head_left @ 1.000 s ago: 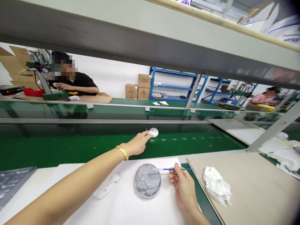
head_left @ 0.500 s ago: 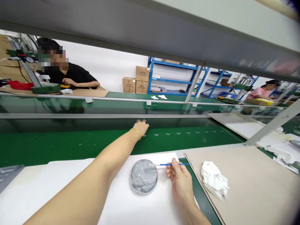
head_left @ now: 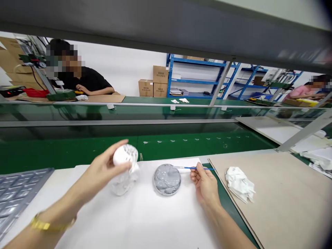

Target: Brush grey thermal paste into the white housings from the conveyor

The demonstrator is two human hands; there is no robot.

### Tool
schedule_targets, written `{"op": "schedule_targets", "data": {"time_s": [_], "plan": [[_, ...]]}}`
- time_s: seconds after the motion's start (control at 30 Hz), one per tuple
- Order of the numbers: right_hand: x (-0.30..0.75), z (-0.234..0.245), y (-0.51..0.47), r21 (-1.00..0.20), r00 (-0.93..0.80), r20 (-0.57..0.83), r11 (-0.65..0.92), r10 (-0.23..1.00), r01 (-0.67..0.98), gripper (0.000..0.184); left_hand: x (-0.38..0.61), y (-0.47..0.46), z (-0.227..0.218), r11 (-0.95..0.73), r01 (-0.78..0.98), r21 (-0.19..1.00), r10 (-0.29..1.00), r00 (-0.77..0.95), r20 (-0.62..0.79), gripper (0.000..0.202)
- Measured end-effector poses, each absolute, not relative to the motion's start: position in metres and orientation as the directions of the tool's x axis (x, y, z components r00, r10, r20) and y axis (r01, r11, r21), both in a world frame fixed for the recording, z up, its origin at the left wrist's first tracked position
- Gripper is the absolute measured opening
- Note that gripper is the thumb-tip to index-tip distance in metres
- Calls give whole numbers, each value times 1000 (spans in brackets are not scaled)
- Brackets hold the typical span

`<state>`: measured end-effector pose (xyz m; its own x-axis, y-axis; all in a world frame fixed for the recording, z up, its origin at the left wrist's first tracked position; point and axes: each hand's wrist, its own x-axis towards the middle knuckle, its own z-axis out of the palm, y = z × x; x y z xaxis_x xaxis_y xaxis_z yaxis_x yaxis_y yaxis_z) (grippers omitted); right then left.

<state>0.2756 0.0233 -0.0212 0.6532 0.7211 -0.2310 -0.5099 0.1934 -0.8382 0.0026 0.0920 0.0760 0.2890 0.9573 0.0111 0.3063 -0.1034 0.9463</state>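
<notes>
My left hand (head_left: 101, 172) is closed round a small white rounded part (head_left: 125, 154) with holes in its face, held just above the white sheet (head_left: 145, 218). Below it lies a crumpled clear plastic piece (head_left: 123, 182). My right hand (head_left: 204, 183) pinches a thin blue brush (head_left: 195, 168), its tip resting at the edge of a round dish of grey paste (head_left: 167, 178) in the middle of the sheet.
A green conveyor belt (head_left: 64, 152) runs behind the sheet. A cardboard board (head_left: 280, 200) with a crumpled white cloth (head_left: 239, 184) lies at right, a grey moulded tray (head_left: 15, 193) at left. A person in black (head_left: 83, 83) sits across the belt; another person (head_left: 303, 91) works far right.
My left hand reached out over the belt, closed on the white part and drew it back above the sheet. My right hand stayed at the dish with the brush.
</notes>
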Motion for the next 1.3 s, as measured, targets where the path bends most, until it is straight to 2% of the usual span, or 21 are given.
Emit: {"op": "schedule_targets", "data": {"time_s": [0.13,0.27,0.33,0.43,0.53,0.7,0.87,1.3], "plan": [[273,-18,21,-838,642,-226,190,733,-512,38,1,25,37,157,111,981,933,308,-184,55],[266,-15,15,-861,620,-188,176,762,-477,34,14,-2,14,240,134,961,873,403,-274,47],[260,-13,11,-855,599,-183,174,780,-488,32,16,-4,12,219,183,958,879,389,-275,55],[251,-8,4,-836,563,-195,164,803,-524,30,13,-2,11,94,276,956,890,408,-205,64],[240,-3,-5,-836,525,-198,136,828,-531,30,10,0,6,-65,375,925,884,452,-121,59],[222,1,-22,-895,459,-169,58,872,-442,28,9,1,-4,-235,394,889,879,476,22,59],[211,-1,-32,-948,425,-125,19,897,-319,29,2,3,4,-193,432,881,871,489,-49,61],[208,-12,-33,-972,352,-82,3,932,-235,28,-2,6,16,-133,371,919,838,538,-96,59]]}}
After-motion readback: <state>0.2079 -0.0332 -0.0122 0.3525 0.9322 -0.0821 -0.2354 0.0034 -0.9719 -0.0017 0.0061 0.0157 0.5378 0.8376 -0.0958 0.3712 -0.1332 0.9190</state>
